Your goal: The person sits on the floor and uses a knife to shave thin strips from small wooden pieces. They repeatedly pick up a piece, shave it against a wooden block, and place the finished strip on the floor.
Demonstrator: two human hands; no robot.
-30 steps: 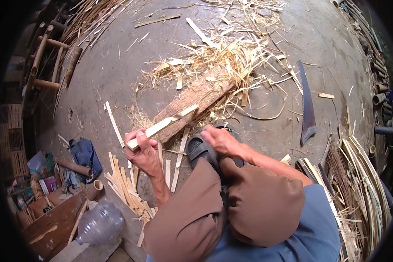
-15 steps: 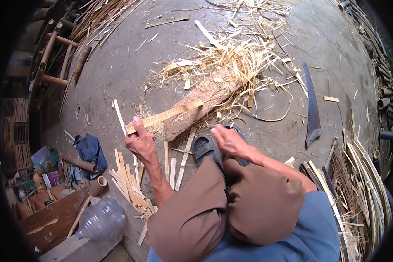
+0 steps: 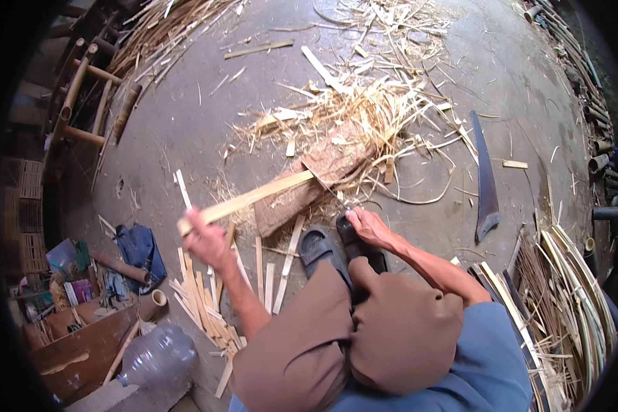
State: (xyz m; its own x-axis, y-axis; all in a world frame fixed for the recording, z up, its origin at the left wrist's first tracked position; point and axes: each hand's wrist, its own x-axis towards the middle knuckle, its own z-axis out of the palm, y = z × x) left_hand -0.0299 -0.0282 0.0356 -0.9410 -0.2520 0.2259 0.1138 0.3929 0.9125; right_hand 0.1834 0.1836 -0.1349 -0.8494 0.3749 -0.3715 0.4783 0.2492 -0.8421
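Observation:
My left hand (image 3: 211, 244) is closed around the near-left end of a flat pale bamboo strip (image 3: 257, 197). The strip slants up to the right, its far end over a rough wooden block (image 3: 275, 213) on the floor. My right hand (image 3: 369, 227) grips the handle of a knife (image 3: 328, 188). Its thin blade points up and left, crossing at the far end of the strip above the block; whether it touches the strip, I cannot tell. Curly shavings (image 3: 384, 110) heap over the block's far end. My sandalled feet (image 3: 321, 248) are just below the block.
A handsaw (image 3: 486, 185) lies on the floor at the right. Cut strips (image 3: 202, 295) are piled by my left leg, near a clear plastic jug (image 3: 159, 353). Bundled long strips (image 3: 573, 295) lie at the right. A bamboo frame (image 3: 82, 89) stands far left.
The knife blade now shows plainly at the strip's far end; before, my right hand was blurred and no blade could be made out. My left hand has shifted slightly left and down.

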